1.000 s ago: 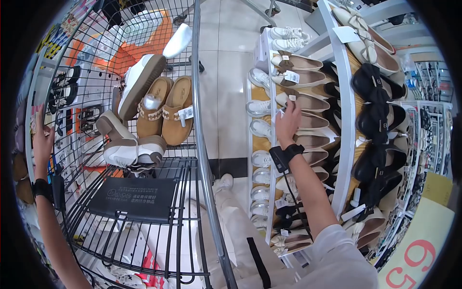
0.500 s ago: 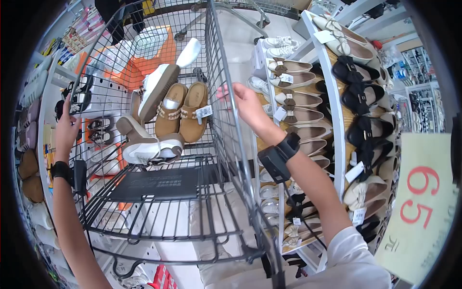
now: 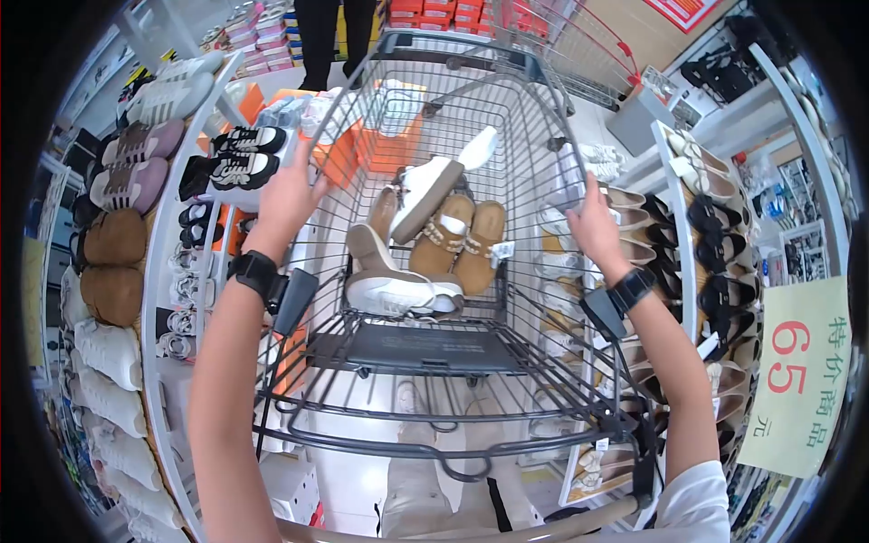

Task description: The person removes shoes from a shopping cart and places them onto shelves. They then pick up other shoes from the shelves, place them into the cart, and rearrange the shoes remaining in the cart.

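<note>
A dark wire shopping cart point(image 3: 434, 434) fills the middle of the view. My left hand point(image 3: 290, 199) is closed at its left rim, the thumb lying toward the basket. At the opposite rim my right hand point(image 3: 595, 226) is closed, fingers pointing away from me and partly hidden by the wires. Inside the basket lies a pair of tan clogs point(image 3: 478, 258) with a price tag. Beside them a white shoe with a thick brown sole point(image 3: 424, 197) leans on its side. Nearer to me is another white shoe point(image 3: 389, 294), tipped over.
Shelves of flat shoes point(image 3: 720, 262) stand close on the right, with a yellow price sign point(image 3: 797, 376) in front. Sneakers point(image 3: 109, 353) line the left shelf. Orange shoe boxes point(image 3: 385, 149) and a person's dark-clad legs point(image 3: 330, 41) are ahead. Another cart point(image 3: 579, 54) stands farther off.
The cart has shifted right in view and now points straight ahead, its far end showing. Both hands have moved right with its rims. The shoes keep the same arrangement.
</note>
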Action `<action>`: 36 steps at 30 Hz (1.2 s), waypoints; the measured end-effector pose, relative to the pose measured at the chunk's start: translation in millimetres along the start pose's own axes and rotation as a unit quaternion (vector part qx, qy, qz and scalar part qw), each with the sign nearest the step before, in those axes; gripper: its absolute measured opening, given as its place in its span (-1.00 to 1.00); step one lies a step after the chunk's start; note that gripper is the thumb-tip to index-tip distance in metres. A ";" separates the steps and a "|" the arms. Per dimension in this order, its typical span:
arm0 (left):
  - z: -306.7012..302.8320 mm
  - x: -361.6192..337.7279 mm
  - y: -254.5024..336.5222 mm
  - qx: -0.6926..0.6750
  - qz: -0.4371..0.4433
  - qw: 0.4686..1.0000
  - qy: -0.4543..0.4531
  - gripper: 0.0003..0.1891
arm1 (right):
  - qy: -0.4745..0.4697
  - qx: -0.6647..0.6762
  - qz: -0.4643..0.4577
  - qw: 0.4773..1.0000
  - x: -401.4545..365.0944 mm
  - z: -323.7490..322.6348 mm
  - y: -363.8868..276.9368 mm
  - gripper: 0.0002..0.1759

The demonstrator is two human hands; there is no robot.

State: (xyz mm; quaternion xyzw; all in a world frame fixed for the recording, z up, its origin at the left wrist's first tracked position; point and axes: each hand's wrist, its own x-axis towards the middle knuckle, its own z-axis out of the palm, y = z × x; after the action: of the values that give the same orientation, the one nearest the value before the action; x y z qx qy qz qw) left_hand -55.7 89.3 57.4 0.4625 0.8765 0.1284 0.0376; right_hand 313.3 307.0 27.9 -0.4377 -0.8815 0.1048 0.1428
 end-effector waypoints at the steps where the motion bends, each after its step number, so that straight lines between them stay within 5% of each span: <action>1: 1.1 4.2 -3.7 -0.009 0.005 1.000 -0.002 -0.52 | -0.021 -0.043 0.026 0.999 -1.4 -5.2 -6.5 -0.22; 4: 9.4 22.4 -13.6 -0.018 0.026 0.999 0.034 -0.52 | -0.054 -0.083 0.044 0.994 -3.0 -7.0 -11.8 -0.24; 12: 7.3 38.8 -13.0 -0.078 -0.055 0.992 -0.080 -0.63 | -0.087 -0.122 0.064 0.987 -1.8 -16.3 -23.1 -0.17; 20: 9.7 33.1 -11.7 -0.082 -0.058 0.994 -0.039 -0.59 | -0.059 -0.166 0.017 0.984 -4.4 -12.2 -17.0 -0.10; 24: 21.7 34.4 -10.6 -0.116 -0.067 0.991 -0.020 -0.72 | -0.043 -0.194 -0.018 0.980 -6.0 -10.7 -12.1 -0.07; 28: 25.2 21.6 -0.7 -0.128 -0.092 0.988 0.002 -0.80 | -0.081 -0.192 0.039 0.977 -11.7 -15.4 -25.6 -0.08; 31: 32.7 13.7 12.1 -0.143 -0.132 0.980 0.038 -0.85 | -0.011 -0.305 -0.107 0.946 -17.8 -13.7 -8.1 -0.15; 34: 17.0 9.8 13.3 -0.153 -0.156 0.974 -0.058 -0.80 | -0.018 -0.344 -0.263 0.901 -24.5 2.3 -35.8 -0.24; 36: 7.9 2.5 14.7 -0.151 -0.156 0.974 -0.070 -0.81 | -0.208 -0.306 -0.257 0.893 -35.0 40.3 -66.5 -0.34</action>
State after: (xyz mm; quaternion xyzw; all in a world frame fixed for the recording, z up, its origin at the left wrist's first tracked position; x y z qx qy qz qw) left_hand -43.9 100.8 53.7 0.3166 0.9036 0.2191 0.1878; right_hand 270.3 237.0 5.1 -0.1862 -0.9612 -0.1215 -0.1632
